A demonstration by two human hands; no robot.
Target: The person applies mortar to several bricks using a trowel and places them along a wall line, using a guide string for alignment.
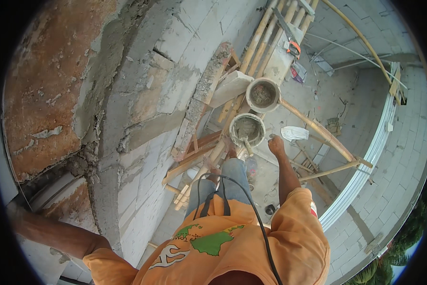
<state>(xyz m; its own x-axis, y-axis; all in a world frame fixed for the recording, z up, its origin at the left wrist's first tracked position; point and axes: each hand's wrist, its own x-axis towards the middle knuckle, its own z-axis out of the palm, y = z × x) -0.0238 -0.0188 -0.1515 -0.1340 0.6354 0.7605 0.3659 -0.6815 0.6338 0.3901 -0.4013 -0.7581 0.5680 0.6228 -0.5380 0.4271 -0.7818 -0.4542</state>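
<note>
At the far left rim, my left hand [19,214] reaches to the masonry beside the rusty, cement-streaked surface [49,85]; its fingers are dim and indistinct, so touching is unclear. My right hand [275,144] is curled closed right of the lower bucket [260,135], apart from it; whatever it holds, if anything, is hidden. That bucket contains grey mortar and a tool with a pale handle [248,148]. An upper bucket [263,93], also with grey mortar, rests on bamboo poles and boards. My feet are on the poles below.
A handsaw with orange handle [293,50] lies on the plank above. A rough block wall [147,180] runs along my left. A curved bamboo pole [318,128] crosses the drop to the floor [327,85]. Pale metal lengths [363,175] line the right-hand block wall [396,185].
</note>
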